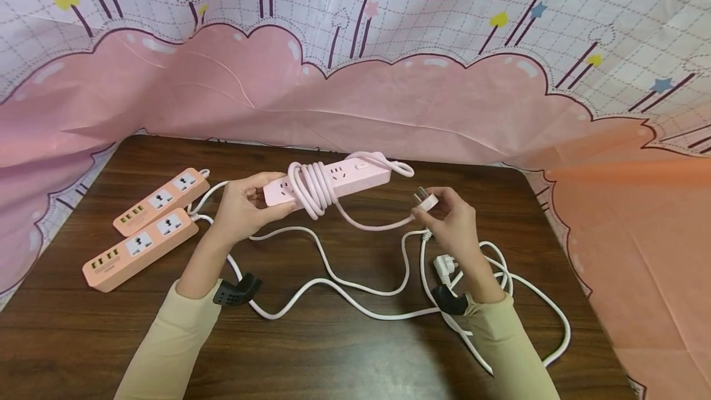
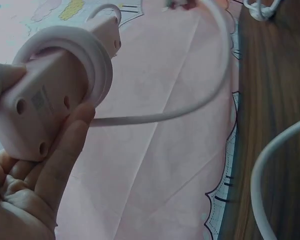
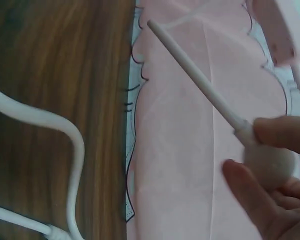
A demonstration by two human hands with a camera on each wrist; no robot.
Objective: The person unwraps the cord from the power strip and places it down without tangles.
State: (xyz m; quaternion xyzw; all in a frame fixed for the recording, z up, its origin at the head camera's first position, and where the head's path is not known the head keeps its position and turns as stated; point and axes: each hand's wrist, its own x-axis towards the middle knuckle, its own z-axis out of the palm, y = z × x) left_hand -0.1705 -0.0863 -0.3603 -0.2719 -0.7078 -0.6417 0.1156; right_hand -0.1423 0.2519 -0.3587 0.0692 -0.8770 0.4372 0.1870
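Observation:
A pink power strip is held up above the table, its own cord wound in several loops around its left half. My left hand grips the strip's left end, thumb on one side and fingers on the other; the left wrist view shows the underside of the strip with its screw holes. My right hand pinches the plug of that cord, prongs pointing up and away. Between plug and coil a stretch of cord sags. In the right wrist view the plug sits between thumb and fingers.
Two orange power strips lie side by side on the left of the dark wooden table. Their white cords snake across to the right, where a white plug lies by my right forearm. A patterned curtain hangs behind.

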